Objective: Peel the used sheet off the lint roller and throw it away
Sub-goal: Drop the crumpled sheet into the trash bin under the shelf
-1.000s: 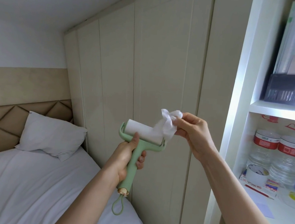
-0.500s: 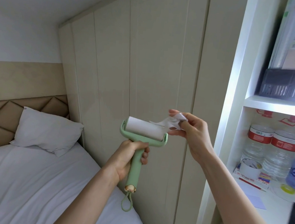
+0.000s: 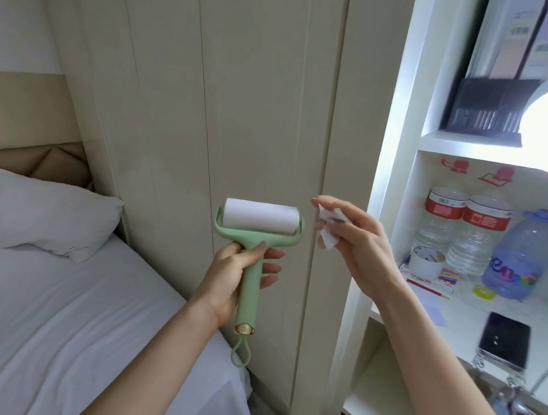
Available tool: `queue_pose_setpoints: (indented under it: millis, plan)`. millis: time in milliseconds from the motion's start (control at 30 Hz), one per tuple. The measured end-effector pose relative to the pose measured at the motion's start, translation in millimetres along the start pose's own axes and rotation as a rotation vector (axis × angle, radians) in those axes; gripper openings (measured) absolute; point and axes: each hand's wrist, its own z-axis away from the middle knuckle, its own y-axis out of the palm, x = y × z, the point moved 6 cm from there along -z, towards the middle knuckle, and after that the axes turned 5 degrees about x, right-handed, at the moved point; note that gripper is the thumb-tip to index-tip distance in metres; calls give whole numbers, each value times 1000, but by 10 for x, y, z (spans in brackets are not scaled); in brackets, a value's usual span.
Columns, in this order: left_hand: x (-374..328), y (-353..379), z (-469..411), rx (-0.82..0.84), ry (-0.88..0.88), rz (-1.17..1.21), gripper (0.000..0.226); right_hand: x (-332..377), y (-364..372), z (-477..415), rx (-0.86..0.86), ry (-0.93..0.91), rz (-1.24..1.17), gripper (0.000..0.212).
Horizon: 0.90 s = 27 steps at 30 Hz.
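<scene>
used sheet (image 3: 328, 229) crumpled, half hidden in right hand (image 3: 360, 249) fingers; lint roller (image 3: 256, 239) in left hand (image 3: 234, 278) grip

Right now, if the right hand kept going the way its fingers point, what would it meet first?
The right hand, pinching the crumpled sheet, points left toward the lint roller. The roller's near end would probably come first, though depth is unclear; it might pass in front and reach the wardrobe door.
</scene>
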Motion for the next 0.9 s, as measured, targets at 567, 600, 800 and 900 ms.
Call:
queue_pose_setpoints:
  millis: [567, 600, 800, 900]
  plan:
    - [1245, 728, 59, 145, -265, 27, 20, -1010, -1059, 1055, -357, 439, -128, 26]
    - [1330, 755, 66, 155, -279, 5, 22, -1083, -1130, 1129, -368, 463, -120, 33]
    - [1866, 845, 167, 188, -405, -54, 38, -1379, -1292, 1679, -365, 659, -94, 32]
    - [2140, 865, 257, 211, -477, -44, 36, -1571, -1371, 1986, -444, 780, 12, 34]
